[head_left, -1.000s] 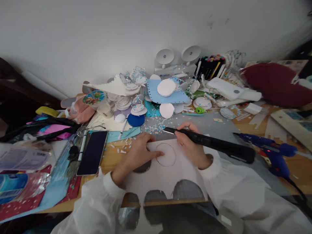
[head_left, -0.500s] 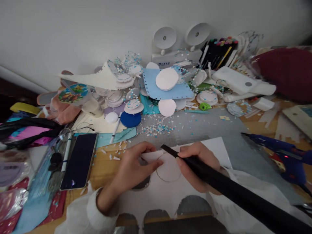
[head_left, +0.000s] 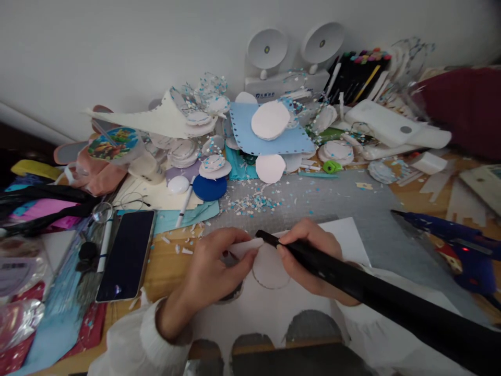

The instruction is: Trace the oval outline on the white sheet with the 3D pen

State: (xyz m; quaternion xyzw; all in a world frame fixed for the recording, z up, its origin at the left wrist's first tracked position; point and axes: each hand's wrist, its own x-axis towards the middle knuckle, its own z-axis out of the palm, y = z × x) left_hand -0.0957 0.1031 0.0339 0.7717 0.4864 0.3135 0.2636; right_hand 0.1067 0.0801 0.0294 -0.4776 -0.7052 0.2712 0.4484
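Long black cutter (head_left: 376,293) has moved to bent, circle-marked white paper (head_left: 262,308).

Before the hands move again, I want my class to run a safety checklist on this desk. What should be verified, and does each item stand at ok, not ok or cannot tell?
1. Left hand has hold of the white sheet: ok, pinched at its far part.
2. Right hand grips the black cutter: ok.
3. Left fingertips well away from the cutter's tip: not ok, they are close beside it.
4. Sheet lying flat: not ok, raised at the left fingertips.
5. Blade length safe: cannot tell, too dark.
6. Glue gun unlit: not ok, its red light glows.
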